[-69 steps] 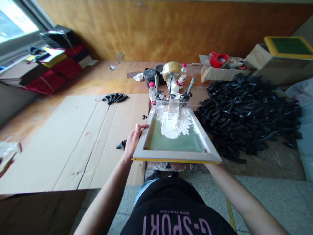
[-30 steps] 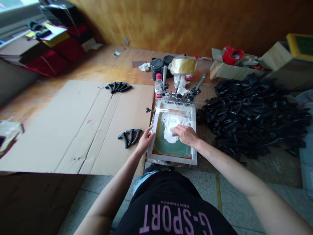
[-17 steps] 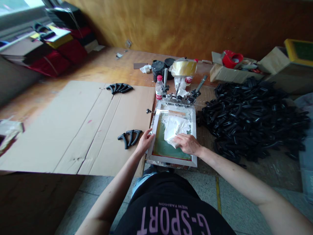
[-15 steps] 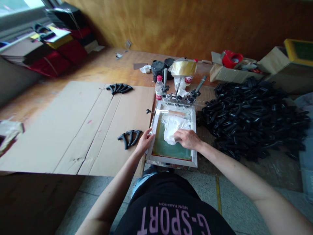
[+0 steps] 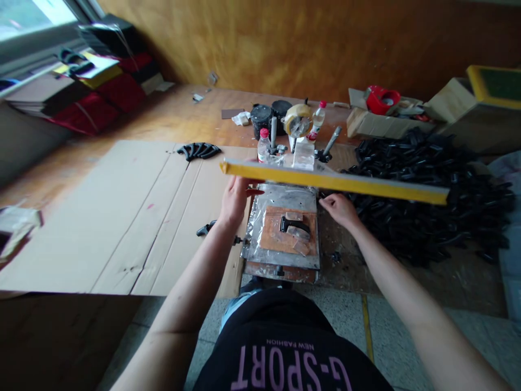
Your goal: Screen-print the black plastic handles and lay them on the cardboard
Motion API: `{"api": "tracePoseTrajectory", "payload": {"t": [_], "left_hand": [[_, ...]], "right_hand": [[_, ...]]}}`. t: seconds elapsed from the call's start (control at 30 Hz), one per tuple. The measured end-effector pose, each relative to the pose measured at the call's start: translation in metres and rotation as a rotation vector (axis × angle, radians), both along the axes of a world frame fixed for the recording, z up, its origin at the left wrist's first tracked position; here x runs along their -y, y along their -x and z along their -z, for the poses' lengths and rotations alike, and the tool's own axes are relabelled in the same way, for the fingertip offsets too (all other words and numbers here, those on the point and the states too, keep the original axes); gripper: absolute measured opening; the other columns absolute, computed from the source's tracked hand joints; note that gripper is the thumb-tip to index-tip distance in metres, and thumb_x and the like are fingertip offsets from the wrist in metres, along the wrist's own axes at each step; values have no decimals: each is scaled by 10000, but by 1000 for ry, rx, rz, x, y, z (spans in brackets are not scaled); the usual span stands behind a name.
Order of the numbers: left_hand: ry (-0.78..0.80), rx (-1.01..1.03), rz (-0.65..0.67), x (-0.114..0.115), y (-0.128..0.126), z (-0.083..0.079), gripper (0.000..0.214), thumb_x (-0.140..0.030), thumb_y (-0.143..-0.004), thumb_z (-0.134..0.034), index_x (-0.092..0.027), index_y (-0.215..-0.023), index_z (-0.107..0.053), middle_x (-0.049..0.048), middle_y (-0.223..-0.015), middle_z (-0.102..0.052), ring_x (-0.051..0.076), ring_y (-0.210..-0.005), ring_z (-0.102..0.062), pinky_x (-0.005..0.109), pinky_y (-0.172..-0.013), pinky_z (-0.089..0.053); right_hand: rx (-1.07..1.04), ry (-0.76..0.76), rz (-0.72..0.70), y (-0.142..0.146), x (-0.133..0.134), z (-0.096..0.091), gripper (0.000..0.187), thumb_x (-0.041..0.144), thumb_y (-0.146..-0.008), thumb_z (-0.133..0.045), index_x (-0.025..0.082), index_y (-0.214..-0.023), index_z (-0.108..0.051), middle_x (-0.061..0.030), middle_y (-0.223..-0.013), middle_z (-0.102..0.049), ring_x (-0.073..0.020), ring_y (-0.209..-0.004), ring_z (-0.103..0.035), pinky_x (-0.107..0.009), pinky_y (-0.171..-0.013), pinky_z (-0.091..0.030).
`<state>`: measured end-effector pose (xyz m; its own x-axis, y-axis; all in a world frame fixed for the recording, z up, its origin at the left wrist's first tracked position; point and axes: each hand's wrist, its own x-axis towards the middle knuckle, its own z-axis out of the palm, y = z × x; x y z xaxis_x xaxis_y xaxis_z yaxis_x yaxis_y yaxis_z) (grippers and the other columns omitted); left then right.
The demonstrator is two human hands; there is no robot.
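The screen-printing frame is tilted up and shows its yellow front edge nearly edge-on. My left hand grips it near its left end, partly hidden behind it. Below it lies a metal base plate with a brown board on top. One black curved plastic handle rests on this board among clear pieces. My right hand is closed with curled fingers, right of the plate and under the raised frame; whatever it holds, if anything, I cannot make out. The white cloth is out of sight.
A large heap of black handles lies on the right. Several finished-looking handles sit on the cardboard at left. Bottles, black tubs and a tape roll stand behind the press.
The frame has swung up from lying flat, exposing the plate and the handle beneath. My right hand has left the white cloth and moved right; my left hand has moved up with the frame.
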<state>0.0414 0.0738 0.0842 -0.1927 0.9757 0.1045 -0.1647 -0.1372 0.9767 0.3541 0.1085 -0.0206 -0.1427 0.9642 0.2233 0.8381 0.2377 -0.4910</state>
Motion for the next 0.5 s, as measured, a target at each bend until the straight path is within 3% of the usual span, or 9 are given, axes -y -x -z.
{"api": "tracePoseTrajectory", "payload": {"t": [0.1, 0.17, 0.2, 0.27, 0.33, 0.43, 0.5], "left_hand": [[32, 108, -52, -1, -15, 2, 543, -654, -876, -437, -225, -1196, -525, 76, -996, -705, 164, -849, -671, 251, -651, -537], [183, 166, -47, 20, -29, 23, 558, -652, -856, -480, -216, -1202, -510, 91, -1008, -709, 170, -792, -680, 254, -607, -531], [312, 181, -2, 36, -37, 38, 567, -649, -838, -516, -202, -1188, -521, 105, -1015, -711, 179, -767, -683, 260, -582, -527], [687, 166, 275, 71, -53, 69, 598, -632, -777, -617, -170, -1153, -564, 153, -1059, -708, 237, -802, -700, 300, -569, -538], [810, 229, 361, 99, -65, 96, 564, -620, -798, -602, -183, -1154, -574, 153, -1141, -690, 258, -908, -697, 334, -638, -565], [756, 293, 244, 114, -56, 117, 441, -552, -831, -592, -153, -1019, -598, 140, -1059, -712, 230, -872, -703, 325, -680, -578], [728, 187, 103, 111, -23, 126, 386, -509, -841, -585, -137, -945, -591, 132, -992, -722, 211, -765, -710, 309, -634, -578]], "right_hand": [[194, 139, -155, 39, 32, 28, 252, 428, -811, -690, 180, -794, -651, -97, -964, -655, -214, -915, -597, -307, -814, -446], [289, 253, -159, 63, 49, 33, 185, 351, -865, -641, 167, -876, -633, -119, -999, -654, -231, -972, -594, -312, -826, -435], [292, 296, -124, 73, 56, 33, 161, 316, -891, -607, 161, -931, -622, -120, -982, -661, -230, -955, -603, -307, -803, -434], [231, 321, -39, 92, 72, 29, 177, 293, -926, -554, 149, -1022, -590, -116, -938, -671, -223, -899, -618, -298, -753, -432], [136, 256, -78, 108, 88, 23, 174, 295, -942, -531, 151, -1026, -581, -104, -931, -669, -211, -888, -615, -289, -742, -431], [23, 129, -427, 113, 97, 15, 130, 270, -955, -517, 188, -940, -617, -60, -959, -664, -176, -935, -591, -271, -801, -430], [37, 70, -501, 90, 85, 7, 168, 217, -965, -485, 206, -920, -647, -42, -982, -664, -162, -960, -572, -271, -852, -419]]}}
